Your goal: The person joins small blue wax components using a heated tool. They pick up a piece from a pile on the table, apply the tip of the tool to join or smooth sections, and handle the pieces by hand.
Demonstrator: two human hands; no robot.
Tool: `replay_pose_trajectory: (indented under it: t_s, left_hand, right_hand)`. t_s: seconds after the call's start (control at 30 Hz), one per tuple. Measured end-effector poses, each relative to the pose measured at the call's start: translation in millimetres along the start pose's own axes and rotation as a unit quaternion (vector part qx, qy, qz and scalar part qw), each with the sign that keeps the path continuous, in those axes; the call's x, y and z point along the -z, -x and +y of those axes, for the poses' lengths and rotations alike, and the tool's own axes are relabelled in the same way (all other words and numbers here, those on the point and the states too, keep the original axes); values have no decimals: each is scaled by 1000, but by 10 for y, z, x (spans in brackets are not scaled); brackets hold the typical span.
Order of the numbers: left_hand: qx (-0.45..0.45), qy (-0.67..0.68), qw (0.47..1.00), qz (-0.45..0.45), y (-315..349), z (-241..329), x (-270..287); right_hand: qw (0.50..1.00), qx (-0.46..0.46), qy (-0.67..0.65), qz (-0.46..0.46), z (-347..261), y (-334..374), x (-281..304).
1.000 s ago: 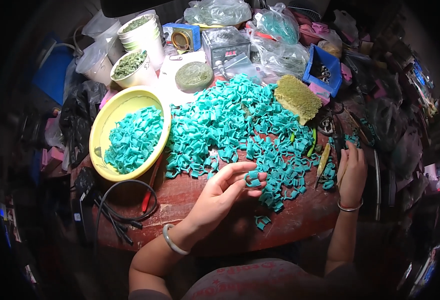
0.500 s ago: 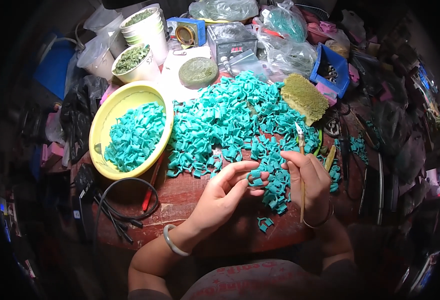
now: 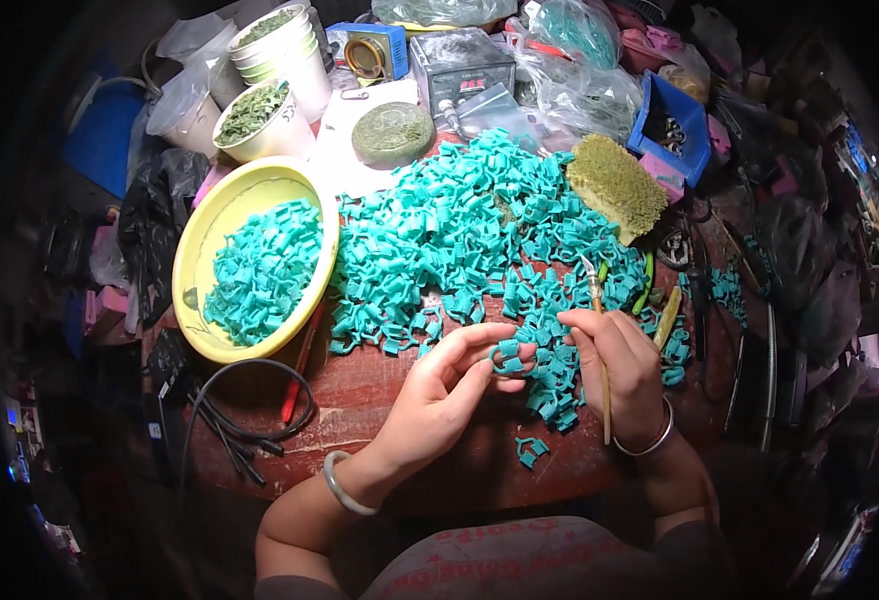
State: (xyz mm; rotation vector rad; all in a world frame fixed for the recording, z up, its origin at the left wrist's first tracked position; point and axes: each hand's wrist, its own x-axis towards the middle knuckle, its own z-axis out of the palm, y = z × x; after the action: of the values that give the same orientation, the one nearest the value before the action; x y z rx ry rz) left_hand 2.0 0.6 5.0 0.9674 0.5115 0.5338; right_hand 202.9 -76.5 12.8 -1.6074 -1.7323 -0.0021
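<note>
My left hand (image 3: 445, 385) pinches a small teal ring-shaped piece (image 3: 506, 357), which looks like wax, between thumb and fingers. Opposite it, my right hand (image 3: 620, 375) grips a craft knife (image 3: 606, 385) with a slim wooden handle. The pale blade points up and away from me, apart from the held ring. Just beyond both hands spreads a large heap of similar teal rings (image 3: 430, 240). One loose ring (image 3: 531, 452) lies nearer to me on the red tabletop (image 3: 360, 400).
A yellow basin (image 3: 258, 174) of teal rings stands at the left. Black cables (image 3: 250, 435) and a red-handled tool (image 3: 295, 395) lie below it. Behind the heap are a round greenish disc (image 3: 393, 135), tubs (image 3: 260, 140) and a control box (image 3: 460, 75). A rough yellow sponge (image 3: 615, 190) borders its right.
The whole view has shifted slightly. The knife's blade end has tilted a little to the left, while both hands keep their grips and the ring stays between my left fingers.
</note>
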Motion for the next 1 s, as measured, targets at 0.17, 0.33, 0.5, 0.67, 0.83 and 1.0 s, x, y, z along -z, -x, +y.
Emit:
replay_pose_trajectory:
  t_s: [0.17,0.33,0.5,0.67,0.83,1.0]
  left_hand:
    - [3,3,1000,12,7,15,-13]
    - [12,52,997,50,-1,37,15]
    - [41,119,989,72,-20,100,49]
    - [114,154,979,63,-8,54,119]
    - [145,132,979,61,-7,16,89]
    - [147,129,979,50,-7,-8,86]
  right_hand:
    - [1000,-7,16,-9,44,27,-23]
    - [999,-20,31,4,74,-6,-16]
    - [999,-2,36,-11,86,-35,-38]
    - [998,-4,30,-48,79,-88,-70]
    - [999,-19,22,-35,143,-102,-159]
    - [999,-33,7,-11,225,-72,-194]
